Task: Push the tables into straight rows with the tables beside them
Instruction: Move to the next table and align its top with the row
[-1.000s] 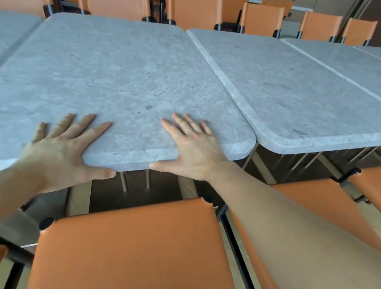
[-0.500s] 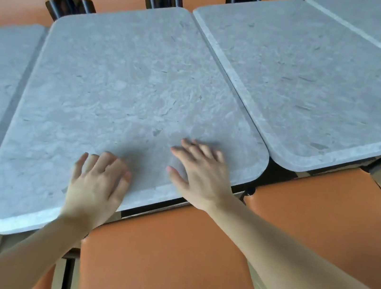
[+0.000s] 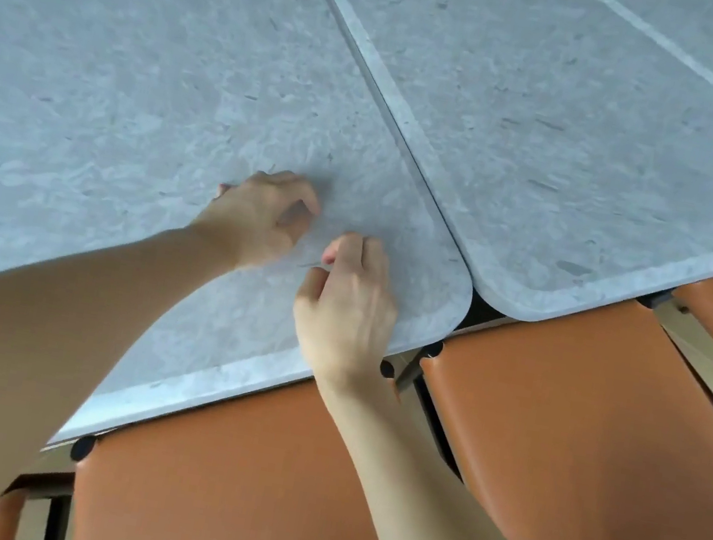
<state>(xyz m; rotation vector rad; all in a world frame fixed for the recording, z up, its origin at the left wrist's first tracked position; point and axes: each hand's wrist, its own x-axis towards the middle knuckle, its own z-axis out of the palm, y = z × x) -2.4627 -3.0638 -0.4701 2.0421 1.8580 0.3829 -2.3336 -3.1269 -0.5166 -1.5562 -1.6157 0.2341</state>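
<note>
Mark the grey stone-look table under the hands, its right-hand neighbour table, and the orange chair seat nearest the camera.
grey stone-look table point(image 3: 148, 97), head view, bare top.
neighbour table point(image 3: 576, 141), head view, top centre.
orange chair seat point(image 3: 226, 492), head view, seat middle.

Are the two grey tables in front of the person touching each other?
Apart. The head view shows a dark gap between the near table and the right table, widest at their rounded front corners.
</note>
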